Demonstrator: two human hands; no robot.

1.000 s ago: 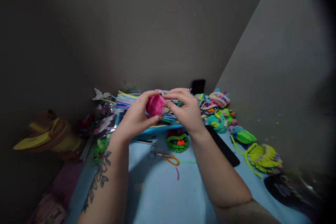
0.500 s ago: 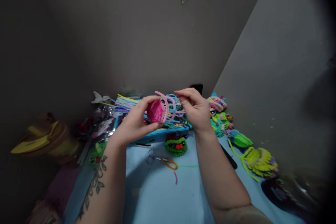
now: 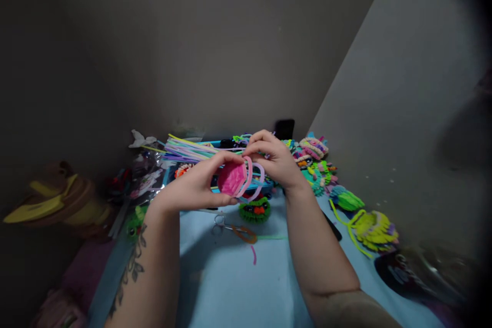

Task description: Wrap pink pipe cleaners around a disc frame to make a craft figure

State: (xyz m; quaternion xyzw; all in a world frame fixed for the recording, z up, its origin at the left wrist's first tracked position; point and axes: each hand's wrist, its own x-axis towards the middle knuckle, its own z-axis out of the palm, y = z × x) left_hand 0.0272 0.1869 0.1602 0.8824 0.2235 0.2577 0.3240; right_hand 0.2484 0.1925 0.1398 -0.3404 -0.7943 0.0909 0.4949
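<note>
My left hand (image 3: 200, 179) is curled round a hollow pink cup-shaped piece made of pipe cleaners (image 3: 231, 179), its open side facing me. Light pink and lilac pipe cleaner loops (image 3: 262, 180) curve out from its right rim. Close against the top of that rim, my right hand (image 3: 271, 156) is closed in a pinch on a light pink pipe cleaner (image 3: 249, 164); the fingertips partly cover the end. Below the hands, a green pipe cleaner figure (image 3: 255, 211) with dark eyes and an orange middle sits on the blue table cover (image 3: 234, 287).
Scissors (image 3: 232, 229) with an orange handle lie in front, near a short pink scrap (image 3: 253, 255). Loose pipe cleaners (image 3: 184, 149) are heaped behind the hands. Colourful pipe cleaner figures (image 3: 315, 179) line the right side, with a yellow one (image 3: 374, 230) nearer. A brown-and-yellow object (image 3: 61, 200) stands left.
My right hand has moved left and in to the rim of the pink piece. The light pink pipe cleaner that stuck up loose now bends round along the rim. The view has shifted slightly.
</note>
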